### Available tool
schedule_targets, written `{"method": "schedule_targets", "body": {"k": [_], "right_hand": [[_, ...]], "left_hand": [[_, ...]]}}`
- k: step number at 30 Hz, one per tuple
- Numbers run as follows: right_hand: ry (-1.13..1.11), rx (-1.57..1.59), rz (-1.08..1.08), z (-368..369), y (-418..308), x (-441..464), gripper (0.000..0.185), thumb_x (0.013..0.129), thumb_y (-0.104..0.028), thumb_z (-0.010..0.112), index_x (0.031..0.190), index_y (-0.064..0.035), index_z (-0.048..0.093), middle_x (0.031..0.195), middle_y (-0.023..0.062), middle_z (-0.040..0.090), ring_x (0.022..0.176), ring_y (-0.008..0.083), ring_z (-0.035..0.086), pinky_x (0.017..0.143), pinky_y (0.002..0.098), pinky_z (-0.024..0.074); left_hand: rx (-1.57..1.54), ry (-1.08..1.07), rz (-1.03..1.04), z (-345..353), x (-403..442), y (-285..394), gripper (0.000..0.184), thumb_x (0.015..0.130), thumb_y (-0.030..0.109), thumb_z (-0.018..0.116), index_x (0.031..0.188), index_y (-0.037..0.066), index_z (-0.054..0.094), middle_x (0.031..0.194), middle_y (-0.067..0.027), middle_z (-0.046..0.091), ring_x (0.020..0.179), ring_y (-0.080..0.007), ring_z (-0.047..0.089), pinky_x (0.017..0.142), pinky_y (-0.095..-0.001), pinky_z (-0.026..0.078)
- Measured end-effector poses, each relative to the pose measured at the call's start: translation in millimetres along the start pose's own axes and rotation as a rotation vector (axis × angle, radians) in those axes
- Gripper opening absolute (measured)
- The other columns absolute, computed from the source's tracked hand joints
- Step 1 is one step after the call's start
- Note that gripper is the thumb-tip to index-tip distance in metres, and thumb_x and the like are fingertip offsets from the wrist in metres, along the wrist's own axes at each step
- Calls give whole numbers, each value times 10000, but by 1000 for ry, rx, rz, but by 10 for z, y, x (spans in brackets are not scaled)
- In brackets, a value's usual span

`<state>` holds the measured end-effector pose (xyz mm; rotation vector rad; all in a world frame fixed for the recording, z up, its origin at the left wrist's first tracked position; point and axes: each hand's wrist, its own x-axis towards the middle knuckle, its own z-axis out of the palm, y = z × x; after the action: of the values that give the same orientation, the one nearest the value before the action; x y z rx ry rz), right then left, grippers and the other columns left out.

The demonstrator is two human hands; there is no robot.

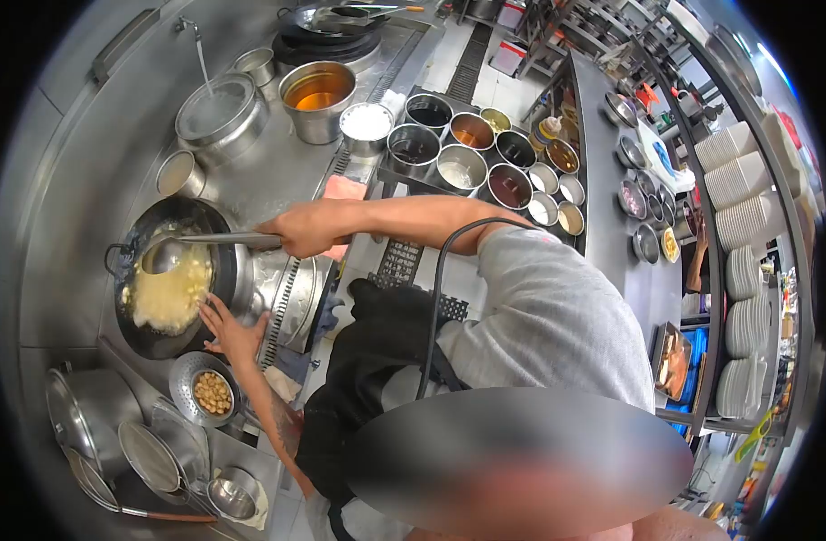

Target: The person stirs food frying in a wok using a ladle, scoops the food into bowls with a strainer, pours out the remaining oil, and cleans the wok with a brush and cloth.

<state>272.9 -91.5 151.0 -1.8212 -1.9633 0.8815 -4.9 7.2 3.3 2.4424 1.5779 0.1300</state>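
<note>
A black wok (129, 329) sits on the steel stove, with a pale yellow, lumpy mixture (165, 293) inside it. My right hand (309, 230) is wrapped round the handle of a steel ladle (165, 255), whose bowl rests in the mixture. My left hand (235, 332) is spread over the wok's near rim, its fingertips close to the mixture; whether they touch it I cannot tell. Beside the wok, below my left hand, is a perforated steel strainer (186, 371) holding brown fried-looking pieces (213, 393).
Water runs from a tap (189, 27) into a covered steel pot (216, 106). A pot of orange liquid (317, 90) stands nearby. Several sauce containers (471, 132) are behind my right arm. Stacked plates (744, 225) fill the right shelf. A large pot (93, 419) stands lower left.
</note>
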Motion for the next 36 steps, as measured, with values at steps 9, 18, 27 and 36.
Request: {"method": "schedule_targets", "body": {"k": [9,18,27,36], "right_hand": [[90,-702,-202,-824,-91,-453,678,768,-75,636,1425,-163,489,889,152,635,806,374,644,723,480,504],[-24,-553,-290,-415,-87,-88,563,858,-14,578,1403,-139,518,890,215,631,840,406,625,738,499,472],[-59,-526,-460,212,179,805,573,851,-32,576,1412,-101,484,947,245,651,869,422,633,790,497,501],[40,-598,-426,523,123,1488,579,877,-102,584,1440,-151,461,897,248,650,846,445,641,774,527,507]], "left_hand": [[14,86,18,-211,-97,137,1248,574,467,875,1559,125,189,1636,-129,130,1499,-300,155,1030,-727,245],[-101,87,-53,-4,-55,40,1310,595,522,861,1584,184,72,1652,-119,4,1521,-279,78,1086,-751,128],[-131,99,-123,-17,-86,68,1270,594,436,886,1578,184,124,1653,-91,39,1520,-247,86,1082,-754,155],[-146,115,-94,-3,-66,66,1261,592,450,889,1572,178,145,1649,-106,53,1515,-259,110,1073,-753,193]]}}
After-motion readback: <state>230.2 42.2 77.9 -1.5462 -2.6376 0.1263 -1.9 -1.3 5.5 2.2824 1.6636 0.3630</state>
